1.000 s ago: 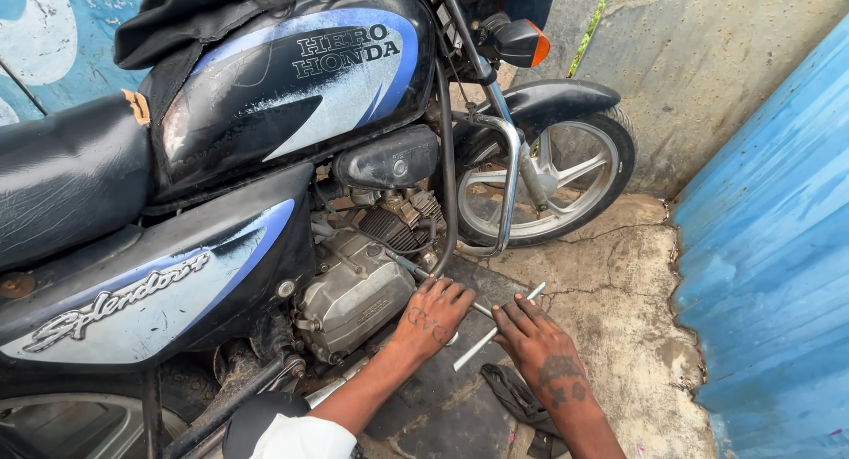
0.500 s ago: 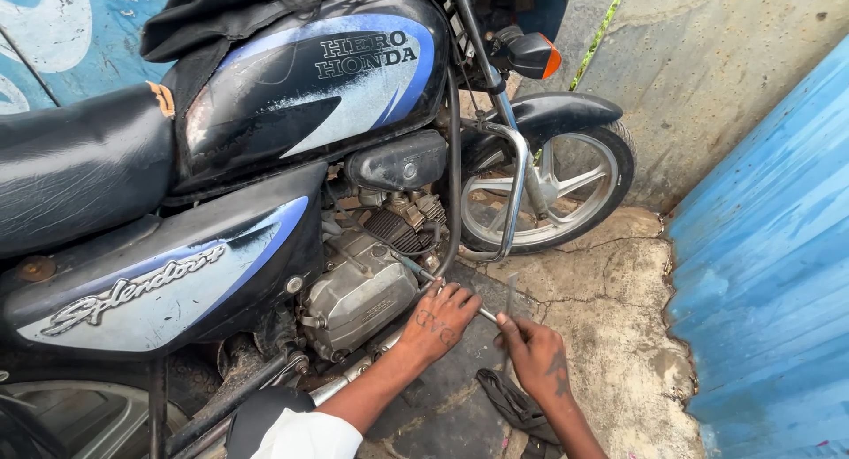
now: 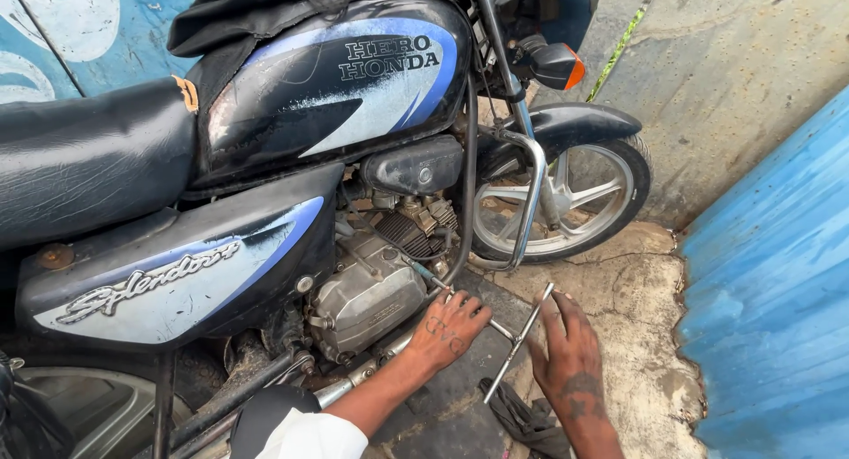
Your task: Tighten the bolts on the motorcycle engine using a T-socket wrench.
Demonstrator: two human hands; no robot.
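Note:
A black and blue motorcycle stands in front of me, its grey engine at the centre. My left hand rests by the engine's lower front, fingers curled around the shaft of a metal T-handle wrench. My right hand lies on the ground to the right, fingers touching the wrench's crossbar. The wrench's shaft runs from the engine toward my hands.
The front wheel and a chrome crash guard are just beyond my hands. A blue corrugated sheet stands at the right, a concrete wall behind. A dark rag lies on the cracked concrete ground.
My hands lifted the wrench from flat on the ground and brought its shaft toward the engine. The view shifted slightly left and down.

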